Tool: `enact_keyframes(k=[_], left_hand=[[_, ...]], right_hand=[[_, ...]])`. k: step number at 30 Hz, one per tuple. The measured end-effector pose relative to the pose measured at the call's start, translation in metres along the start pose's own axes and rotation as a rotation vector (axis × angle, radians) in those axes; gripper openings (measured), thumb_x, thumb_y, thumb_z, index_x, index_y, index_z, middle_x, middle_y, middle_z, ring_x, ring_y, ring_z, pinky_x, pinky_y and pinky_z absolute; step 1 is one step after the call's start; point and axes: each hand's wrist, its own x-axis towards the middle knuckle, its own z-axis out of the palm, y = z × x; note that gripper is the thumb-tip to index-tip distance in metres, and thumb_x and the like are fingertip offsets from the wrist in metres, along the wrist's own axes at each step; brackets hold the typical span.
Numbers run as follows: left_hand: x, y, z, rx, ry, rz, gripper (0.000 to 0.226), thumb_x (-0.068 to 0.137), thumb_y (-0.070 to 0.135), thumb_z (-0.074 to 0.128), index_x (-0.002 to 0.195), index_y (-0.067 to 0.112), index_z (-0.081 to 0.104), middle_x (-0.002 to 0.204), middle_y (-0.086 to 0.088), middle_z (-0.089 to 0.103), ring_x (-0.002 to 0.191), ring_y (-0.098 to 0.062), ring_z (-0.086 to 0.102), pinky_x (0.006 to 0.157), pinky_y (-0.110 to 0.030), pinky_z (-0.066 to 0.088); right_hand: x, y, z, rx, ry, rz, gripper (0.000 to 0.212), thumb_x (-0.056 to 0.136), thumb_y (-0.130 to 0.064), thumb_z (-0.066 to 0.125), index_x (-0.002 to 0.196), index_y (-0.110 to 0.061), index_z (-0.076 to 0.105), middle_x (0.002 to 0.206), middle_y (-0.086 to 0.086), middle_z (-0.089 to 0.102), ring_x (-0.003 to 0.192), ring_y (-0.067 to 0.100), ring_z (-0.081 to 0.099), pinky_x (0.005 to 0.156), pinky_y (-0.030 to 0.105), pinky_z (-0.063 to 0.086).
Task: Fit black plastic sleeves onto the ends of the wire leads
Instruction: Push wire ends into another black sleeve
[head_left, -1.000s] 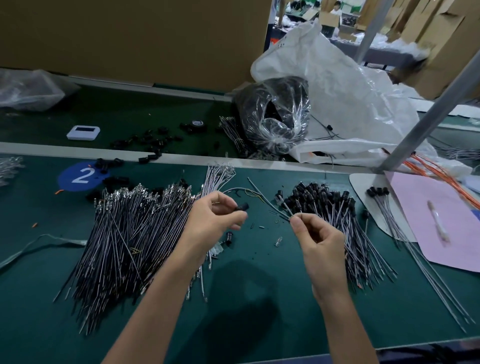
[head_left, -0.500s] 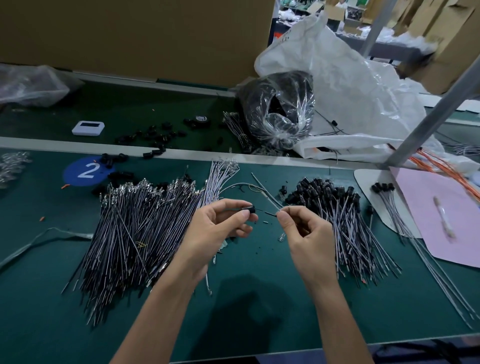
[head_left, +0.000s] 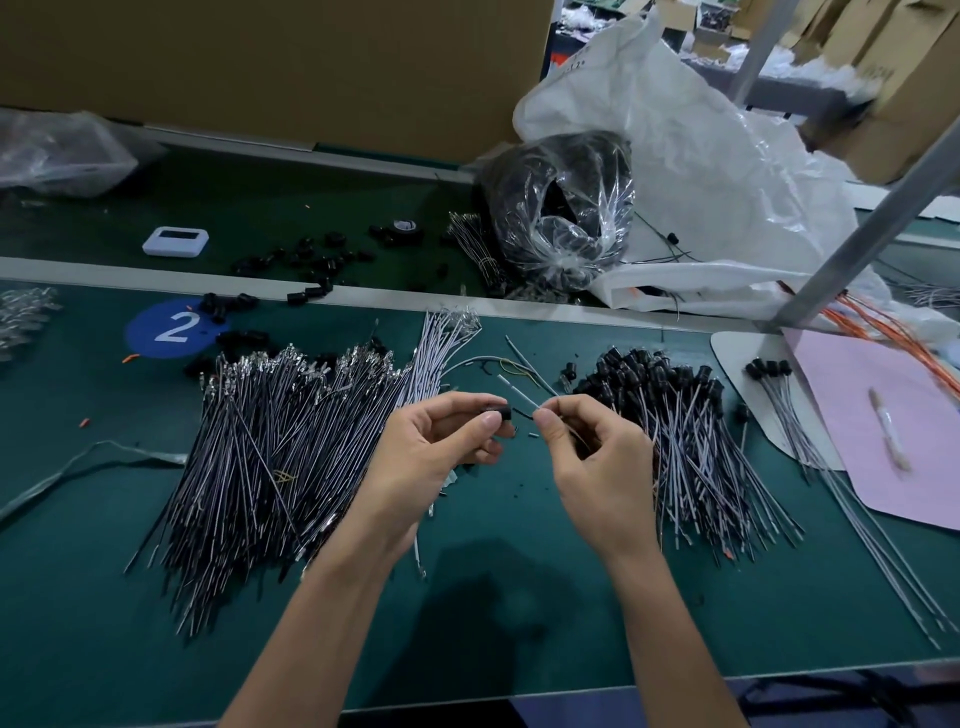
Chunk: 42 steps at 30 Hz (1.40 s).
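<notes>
Fingertips (head_left: 489, 422) of the left hand (head_left: 436, 452) pinch a black sleeve (head_left: 501, 414); the right hand (head_left: 597, 462) pinches a wire lead (head_left: 523, 414), between bare-wire pile (head_left: 270, 441) and sleeved pile (head_left: 691, 441), green mat (head_left: 493, 613) beneath.

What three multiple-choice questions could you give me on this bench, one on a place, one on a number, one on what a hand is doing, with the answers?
1. Where does the pile of sleeved leads lie?
A. far left
B. right of the right hand
C. inside a bag

2. What number is on the blue sticker?
A. 2
B. 5
C. 7

3. What is the left hand doing?
A. lying flat
B. pinching a black sleeve
C. hanging empty

Answers: B, the capped pile spreads just right of that hand; A, a white 2 shows; B, thumb and forefinger grip the sleeve, facing the wire lead that the right hand pinches.
</notes>
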Motion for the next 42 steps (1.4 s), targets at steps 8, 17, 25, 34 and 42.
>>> enact_keyframes(k=[8, 17, 25, 34, 42], left_hand=[[-0.002, -0.002, 0.004, 0.004, 0.009, 0.052, 0.027, 0.068, 0.016, 0.075, 0.093, 0.022, 0.08, 0.09, -0.002, 0.075, 0.082, -0.009, 0.067, 0.071, -0.019, 0.055], [-0.002, -0.003, 0.008, 0.033, 0.058, 0.078, 0.024, 0.074, 0.007, 0.076, 0.093, 0.021, 0.078, 0.089, -0.002, 0.076, 0.078, -0.011, 0.068, 0.075, -0.02, 0.054], [-0.002, -0.008, 0.017, 0.057, 0.192, 0.099, 0.027, 0.076, -0.005, 0.076, 0.094, 0.01, 0.064, 0.081, -0.005, 0.072, 0.073, -0.016, 0.068, 0.071, -0.025, 0.056], [-0.006, -0.009, 0.018, -0.031, 0.14, 0.098, 0.019, 0.075, 0.0, 0.075, 0.089, 0.012, 0.073, 0.08, -0.003, 0.075, 0.071, -0.011, 0.069, 0.065, -0.017, 0.053], [-0.006, -0.017, 0.015, -0.32, 0.19, 0.011, 0.016, 0.067, 0.008, 0.072, 0.081, 0.01, 0.08, 0.088, -0.011, 0.076, 0.077, -0.018, 0.073, 0.067, -0.02, 0.056]], right_hand=[[-0.001, 0.003, -0.001, -0.027, -0.017, 0.084, 0.016, 0.09, -0.013, 0.068, 0.075, -0.021, 0.067, 0.06, -0.006, 0.061, 0.051, 0.003, 0.048, 0.051, 0.013, 0.036], [0.0, 0.0, -0.003, -0.107, -0.026, 0.072, 0.016, 0.089, -0.016, 0.069, 0.074, -0.019, 0.067, 0.047, -0.017, 0.05, 0.047, 0.002, 0.047, 0.049, 0.01, 0.032], [-0.003, -0.002, 0.006, 0.025, 0.017, 0.162, 0.016, 0.089, -0.017, 0.07, 0.072, -0.017, 0.068, 0.055, -0.016, 0.059, 0.051, -0.001, 0.049, 0.053, 0.01, 0.037], [-0.01, -0.005, 0.011, 0.473, -0.02, 0.469, 0.022, 0.091, -0.011, 0.065, 0.069, -0.013, 0.066, 0.051, -0.011, 0.051, 0.048, 0.002, 0.04, 0.047, 0.012, 0.034], [-0.011, -0.004, 0.008, 0.384, 0.038, 0.372, 0.014, 0.089, -0.011, 0.069, 0.075, -0.015, 0.071, 0.064, -0.007, 0.065, 0.06, 0.003, 0.054, 0.06, 0.014, 0.043]])
